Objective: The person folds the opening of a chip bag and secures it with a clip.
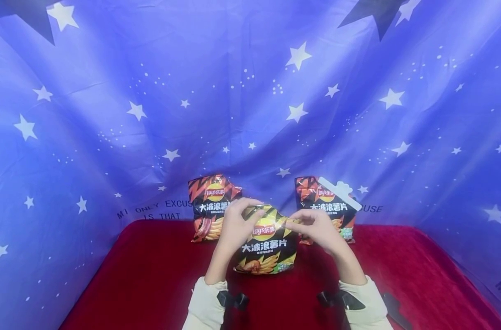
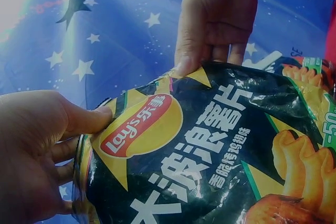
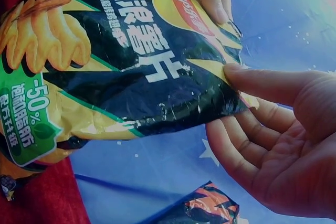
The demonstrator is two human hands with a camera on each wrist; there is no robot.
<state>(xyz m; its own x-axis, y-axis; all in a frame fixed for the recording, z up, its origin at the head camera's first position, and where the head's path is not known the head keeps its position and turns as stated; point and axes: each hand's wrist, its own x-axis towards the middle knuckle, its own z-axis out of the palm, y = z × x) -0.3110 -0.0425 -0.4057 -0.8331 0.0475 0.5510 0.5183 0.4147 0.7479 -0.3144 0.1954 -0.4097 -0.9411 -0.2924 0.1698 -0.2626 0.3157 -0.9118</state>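
A yellow and black bag of potato chips point(image 1: 264, 247) stands near the middle of the table, its printed front toward me. My left hand point(image 1: 241, 220) pinches its upper left edge, thumb in front and fingers behind, as the left wrist view shows. My right hand point(image 1: 316, 228) pinches the upper right corner between thumb point(image 3: 262, 83) and fingers. Behind my left hand is a red and black chip bag point(image 1: 211, 195). Another red and black chip bag point(image 1: 310, 188) stands behind my right hand, with a white clip point(image 1: 340, 192) across its slanted top right corner.
A dark red cloth point(image 1: 151, 266) covers the table. Behind it hangs a blue curtain point(image 1: 233, 91) printed with stars and lettering. At the lower right lies a dark flat object point(image 1: 395, 311), partly behind my right sleeve; its kind is unclear.
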